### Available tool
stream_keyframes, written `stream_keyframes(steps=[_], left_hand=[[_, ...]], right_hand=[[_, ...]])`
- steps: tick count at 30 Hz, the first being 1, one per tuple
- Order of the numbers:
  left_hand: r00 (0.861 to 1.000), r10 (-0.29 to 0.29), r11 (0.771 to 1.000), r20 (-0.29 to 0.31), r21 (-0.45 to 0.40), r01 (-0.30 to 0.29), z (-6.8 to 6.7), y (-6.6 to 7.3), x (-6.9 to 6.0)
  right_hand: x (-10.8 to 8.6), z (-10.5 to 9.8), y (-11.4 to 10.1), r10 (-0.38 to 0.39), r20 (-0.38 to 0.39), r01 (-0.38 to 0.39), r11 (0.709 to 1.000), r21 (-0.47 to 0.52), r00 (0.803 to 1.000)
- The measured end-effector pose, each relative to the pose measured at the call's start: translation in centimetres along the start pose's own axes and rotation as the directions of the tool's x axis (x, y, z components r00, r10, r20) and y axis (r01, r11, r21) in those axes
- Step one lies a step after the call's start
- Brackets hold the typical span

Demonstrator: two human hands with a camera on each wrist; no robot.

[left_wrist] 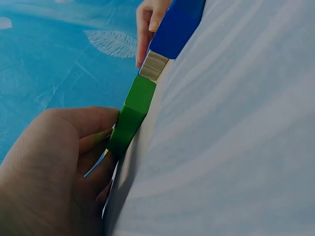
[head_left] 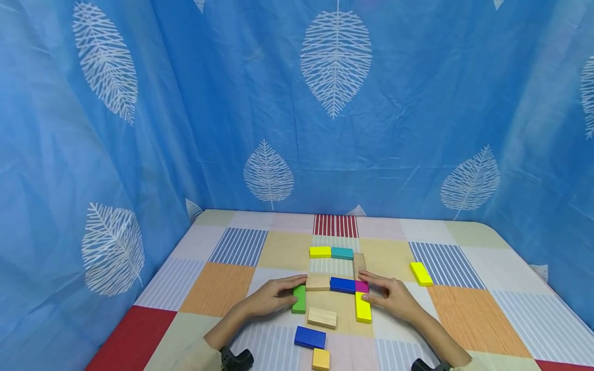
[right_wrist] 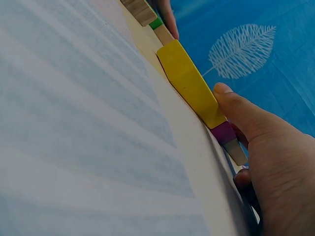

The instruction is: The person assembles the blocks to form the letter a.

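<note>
With left hand (head_left: 270, 297) and right hand (head_left: 394, 299), fingers wide, we seem to align green block (head_left: 299, 300) and yellow block (head_left: 363, 309), next needing gentle inward pressure.

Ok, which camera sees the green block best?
The left wrist view: the green block looks biggest and closest there. The head view shows its top, but small. The right wrist view shows only a tiny bit, mostly hidden.
</note>
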State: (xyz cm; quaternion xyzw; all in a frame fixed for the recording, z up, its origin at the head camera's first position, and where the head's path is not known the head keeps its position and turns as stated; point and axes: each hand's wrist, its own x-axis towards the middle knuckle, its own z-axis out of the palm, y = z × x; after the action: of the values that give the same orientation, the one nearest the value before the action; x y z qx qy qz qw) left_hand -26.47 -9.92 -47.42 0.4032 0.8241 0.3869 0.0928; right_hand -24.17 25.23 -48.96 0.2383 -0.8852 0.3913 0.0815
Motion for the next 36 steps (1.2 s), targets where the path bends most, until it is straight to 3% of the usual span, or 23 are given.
stream_keyframes(steps=[10,14,19,21,23,26,31,36], left_hand=[[1.0,-0.002,1.0,-0.004,0.023,0.002,-0.2,0.5,0.0],[1.0,-0.005,1.0,-0.011,0.016,0.005,-0.2,0.4,0.0],[1.0,-0.006,1.0,-0.007,0.0,0.006,-0.1,0.1,0.1],[1.0,-0.01,1.0,-0.004,-0.003,0.01,-0.1,0.1,0.1],[1.0,-0.017,1.0,-0.007,-0.003,0.017,0.1,0.0,0.1],[0.999,-0.026,1.0,-0.022,0.001,0.026,0.1,0.0,0.1],[0.999,-0.031,0.999,-0.022,0.006,0.031,0.1,0.0,0.3],[0.999,-0.03,0.999,-0.017,0.024,0.031,0.1,0.2,0.1]], right_hand=[[0.1,0.0,-0.1,0.024,0.0,-0.024,0.999,0.023,1.0],[0.1,-0.2,-0.4,0.042,-0.041,-0.039,0.997,0.072,0.998],[0.1,-0.1,-1.7,-0.04,-0.164,0.054,0.995,0.082,0.986],[0.2,0.2,-3.0,-0.082,-0.18,0.096,0.993,0.066,0.98],[0.1,0.9,-4.4,-0.123,-0.152,0.133,0.99,0.057,0.981],[-0.1,2.1,-6.6,-0.174,-0.035,0.177,0.981,0.079,0.984],[-0.6,3.7,-9.0,-0.166,0.175,0.154,0.985,0.081,0.971],[-1.0,4.9,-9.7,-0.109,0.215,0.111,0.994,-0.001,0.971]])
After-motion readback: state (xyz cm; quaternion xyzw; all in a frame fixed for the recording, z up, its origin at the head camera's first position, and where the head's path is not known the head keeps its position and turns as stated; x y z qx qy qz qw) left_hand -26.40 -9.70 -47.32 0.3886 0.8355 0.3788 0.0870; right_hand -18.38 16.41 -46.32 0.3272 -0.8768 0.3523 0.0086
